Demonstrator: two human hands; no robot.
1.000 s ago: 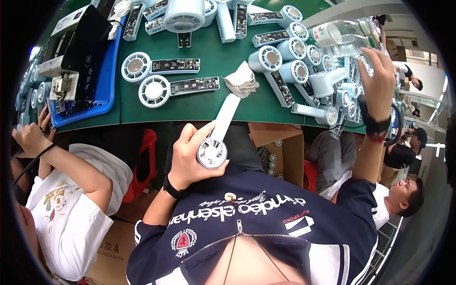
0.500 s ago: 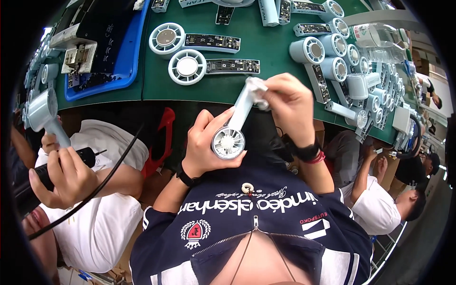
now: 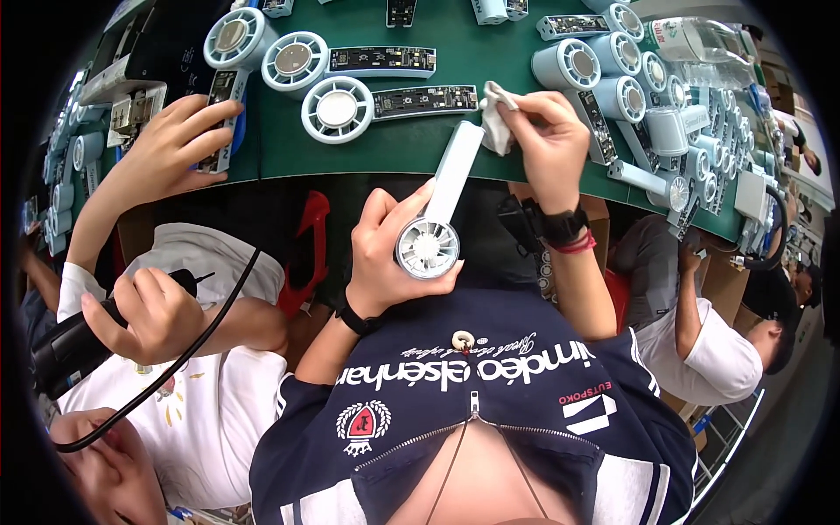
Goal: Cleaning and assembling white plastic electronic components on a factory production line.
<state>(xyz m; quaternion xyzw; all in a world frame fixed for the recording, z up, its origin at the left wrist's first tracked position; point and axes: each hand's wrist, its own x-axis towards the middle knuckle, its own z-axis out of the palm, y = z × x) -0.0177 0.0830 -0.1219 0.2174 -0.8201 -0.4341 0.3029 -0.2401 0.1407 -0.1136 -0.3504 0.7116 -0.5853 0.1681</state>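
Observation:
My left hand (image 3: 382, 249) is wrapped round the head of a pale blue handheld fan (image 3: 456, 171), whose round clear-rimmed end faces up. The fan's handle points away and slightly right, towards the table edge. Just right of the handle's tip, my right hand (image 3: 551, 144) pinches a crumpled white cloth (image 3: 497, 122), which looks apart from the handle. Beyond them on the table lie fan bodies with bare circuit boards in their handles; the nearest is a fan with a white round centre (image 3: 338, 109), and another fan (image 3: 296, 63) is behind it.
A co-worker's hand (image 3: 171, 149) at the left touches another fan's circuit-board handle (image 3: 222, 96). Their other hand (image 3: 157, 311) holds a black electric screwdriver (image 3: 70, 350) with a cable. Many fan parts (image 3: 669, 131) crowd the table's right side by a plastic bottle (image 3: 700, 52).
My right hand has drawn the cloth off the handle's tip, up and right. My left hand keeps the fan. The co-worker has set a fan down on the table at the left.

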